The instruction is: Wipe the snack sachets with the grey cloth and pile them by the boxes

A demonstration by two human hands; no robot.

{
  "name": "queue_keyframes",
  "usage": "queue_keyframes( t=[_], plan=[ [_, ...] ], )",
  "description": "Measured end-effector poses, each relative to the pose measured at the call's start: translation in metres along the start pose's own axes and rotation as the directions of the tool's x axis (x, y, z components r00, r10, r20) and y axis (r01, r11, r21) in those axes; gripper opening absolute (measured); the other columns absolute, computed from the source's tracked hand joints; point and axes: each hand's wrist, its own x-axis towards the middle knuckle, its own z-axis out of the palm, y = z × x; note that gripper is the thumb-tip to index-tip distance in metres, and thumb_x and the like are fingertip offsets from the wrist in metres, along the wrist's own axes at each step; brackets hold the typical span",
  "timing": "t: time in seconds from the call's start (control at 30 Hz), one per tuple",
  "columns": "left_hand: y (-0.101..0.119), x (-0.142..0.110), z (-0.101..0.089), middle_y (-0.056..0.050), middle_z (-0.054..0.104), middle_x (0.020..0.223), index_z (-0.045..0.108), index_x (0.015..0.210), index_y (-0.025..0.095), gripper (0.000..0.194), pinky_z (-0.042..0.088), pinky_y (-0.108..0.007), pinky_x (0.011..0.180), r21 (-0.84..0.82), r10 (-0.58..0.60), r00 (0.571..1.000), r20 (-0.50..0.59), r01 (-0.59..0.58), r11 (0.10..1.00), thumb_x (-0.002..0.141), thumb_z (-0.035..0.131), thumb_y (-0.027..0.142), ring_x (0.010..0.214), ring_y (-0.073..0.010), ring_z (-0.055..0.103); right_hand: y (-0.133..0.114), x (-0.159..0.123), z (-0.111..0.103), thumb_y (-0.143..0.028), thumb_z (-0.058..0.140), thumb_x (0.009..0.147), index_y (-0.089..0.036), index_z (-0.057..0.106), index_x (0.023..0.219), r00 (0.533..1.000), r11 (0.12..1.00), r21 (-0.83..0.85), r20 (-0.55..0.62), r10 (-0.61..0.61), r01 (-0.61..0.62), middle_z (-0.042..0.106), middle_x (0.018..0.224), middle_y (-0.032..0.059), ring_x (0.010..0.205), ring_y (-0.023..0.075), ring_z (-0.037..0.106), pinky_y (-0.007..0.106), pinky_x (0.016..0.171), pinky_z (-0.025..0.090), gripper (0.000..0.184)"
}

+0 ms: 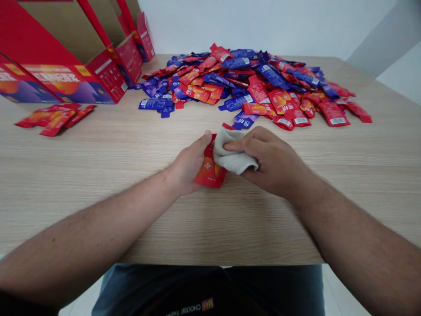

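My left hand (188,166) grips a red sachet (209,172) just above the wooden table (98,175), thumb along its top edge. My right hand (272,162) is closed on a crumpled pale grey cloth (232,159) and presses it against the face of that sachet. Both hands meet at the middle of the table, close to its near edge. A big loose heap of red and blue-purple sachets (250,83) lies just beyond them.
Red open cardboard display boxes (66,79) stand in a row at the far left. A small bunch of red sachets (54,117) lies in front of them. A white wall runs behind the table.
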Motion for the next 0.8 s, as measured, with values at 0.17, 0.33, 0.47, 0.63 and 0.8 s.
queue_keyframes(
  t=[0.17,0.33,0.47,0.63,0.8],
  plan=[
    [0.002,-0.002,-0.003,-0.010,0.076,0.074,0.076,0.118,0.014,0.062,0.059,-0.034,0.054,0.043,-0.042,0.999,0.025,0.041,0.998,0.116,0.029,0.054,0.059,-0.0239,0.072,0.007,0.003,0.000,-0.030,0.075,0.091,-0.023,0.078,0.128,0.988,0.995,-0.079,-0.146,0.051,-0.063,0.077,0.107,0.0121,0.100,0.0327,0.070,0.049,0.087,0.059,0.038],
    [0.002,-0.002,-0.003,-0.012,0.079,0.082,0.076,0.120,0.013,0.059,0.060,-0.034,0.055,0.045,-0.060,0.998,0.015,0.059,0.997,0.115,0.034,0.055,0.063,-0.0240,0.074,0.008,0.005,0.000,-0.024,0.074,0.088,-0.028,0.077,0.127,0.980,0.992,-0.075,-0.179,0.091,-0.106,0.080,0.115,0.0097,0.109,0.0350,0.070,0.053,0.095,0.059,0.040],
    [0.000,0.000,0.000,-0.011,0.080,0.082,0.077,0.125,0.014,0.058,0.059,-0.033,0.058,-0.015,-0.048,0.999,0.023,0.048,0.999,0.115,0.035,0.052,0.064,-0.0241,0.075,-0.008,0.001,0.007,-0.025,0.078,0.088,-0.025,0.076,0.129,1.000,1.000,0.021,-0.020,0.021,-0.021,0.075,0.113,0.0105,0.104,0.0300,0.070,0.045,0.089,0.060,0.041],
    [0.000,0.000,0.001,-0.010,0.081,0.085,0.077,0.124,0.014,0.057,0.060,-0.031,0.065,-0.029,-0.020,0.999,0.028,0.021,0.999,0.115,0.035,0.050,0.073,-0.0237,0.078,-0.010,-0.001,0.007,-0.027,0.079,0.090,-0.023,0.078,0.130,0.994,0.996,0.076,0.089,-0.055,0.049,0.072,0.112,0.0100,0.097,0.0261,0.071,0.040,0.082,0.060,0.041],
    [0.006,-0.004,-0.011,-0.014,0.080,0.090,0.074,0.111,0.015,0.065,0.064,-0.042,0.067,-0.010,-0.099,0.989,0.112,0.100,0.995,0.111,0.030,0.063,0.074,-0.0285,0.078,0.021,0.005,-0.005,-0.026,0.077,0.089,-0.025,0.079,0.126,0.967,0.983,-0.095,-0.219,0.132,-0.156,0.080,0.112,0.0115,0.106,0.0352,0.072,0.054,0.093,0.060,0.037]
  ],
)
